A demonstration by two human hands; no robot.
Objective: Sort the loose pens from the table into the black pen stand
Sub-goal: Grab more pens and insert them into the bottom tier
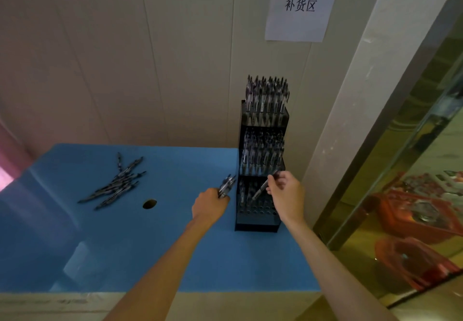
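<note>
Right hand (285, 194) pinching a single pen (263, 186), tilted, its lower end over the holes of the lowest tier of the black pen stand (258, 224). Left hand (210, 205) just left of the stand, fingers curled round a small bundle of pens (226, 185) pointing up and away. Stand at the right far side of the blue table (150, 250), against the wall; upper two tiers full. Loose pens (117, 183) heaped at far left, well apart. Dark hole (149, 204) in the tabletop between heap and hands. Paper sign (300, 14) on the wall above.
</note>
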